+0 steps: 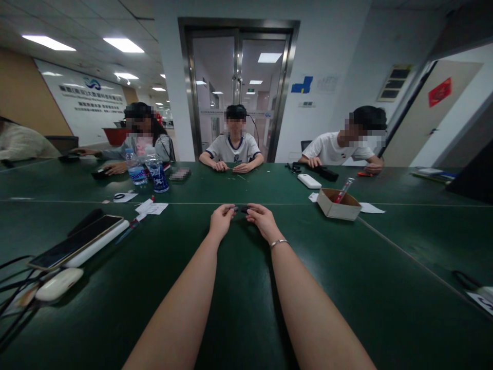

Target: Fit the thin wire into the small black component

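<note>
Both my arms reach straight out over a dark green table [246,288]. My left hand [221,220] and my right hand [261,219] meet in the middle with fingers curled, pinching the two ends of a small dark object [241,209] held between them just above the tabletop. The object is too small to name. A thin bracelet [279,242] sits on my right wrist.
A small cardboard box [338,204] with a red-tipped tube stands to the right. A phone on a white power bank [79,241] and a white mouse [58,284] lie at the left, with cables. Water bottles [157,172] stand farther back. Three people sit across the table.
</note>
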`<state>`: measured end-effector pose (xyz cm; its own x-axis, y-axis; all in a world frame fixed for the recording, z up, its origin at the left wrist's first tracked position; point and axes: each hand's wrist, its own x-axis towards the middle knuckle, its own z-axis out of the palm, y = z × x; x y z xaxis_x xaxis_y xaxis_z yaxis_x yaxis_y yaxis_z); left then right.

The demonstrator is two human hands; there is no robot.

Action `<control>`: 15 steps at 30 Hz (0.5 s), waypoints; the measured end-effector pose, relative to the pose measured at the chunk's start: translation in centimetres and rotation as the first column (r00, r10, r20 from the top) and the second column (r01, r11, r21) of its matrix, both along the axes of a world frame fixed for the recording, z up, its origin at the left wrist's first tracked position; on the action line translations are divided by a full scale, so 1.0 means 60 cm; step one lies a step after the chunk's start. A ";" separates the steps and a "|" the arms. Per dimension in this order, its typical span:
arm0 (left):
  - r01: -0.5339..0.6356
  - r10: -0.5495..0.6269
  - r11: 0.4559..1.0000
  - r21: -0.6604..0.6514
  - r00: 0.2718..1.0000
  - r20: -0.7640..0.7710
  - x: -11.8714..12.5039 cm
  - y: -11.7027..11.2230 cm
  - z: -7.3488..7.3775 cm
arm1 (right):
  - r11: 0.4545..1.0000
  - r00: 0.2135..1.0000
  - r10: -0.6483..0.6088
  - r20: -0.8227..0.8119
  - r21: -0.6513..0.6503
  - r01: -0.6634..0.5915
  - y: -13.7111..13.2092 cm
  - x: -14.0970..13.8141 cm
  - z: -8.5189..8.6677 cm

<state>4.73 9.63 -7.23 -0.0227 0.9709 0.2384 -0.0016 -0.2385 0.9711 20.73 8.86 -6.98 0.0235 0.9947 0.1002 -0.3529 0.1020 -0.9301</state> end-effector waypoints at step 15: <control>0.028 -0.024 0.999 0.033 0.993 -0.114 -0.003 0.002 -0.007 | 0.997 0.995 0.076 0.065 -0.005 -0.076 0.001 0.003 0.000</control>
<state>4.57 9.74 -7.66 0.0313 0.9620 0.2712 0.1015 -0.2730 0.9566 20.91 8.89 -7.01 -0.0588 0.9936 0.0967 -0.2984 0.0749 -0.9515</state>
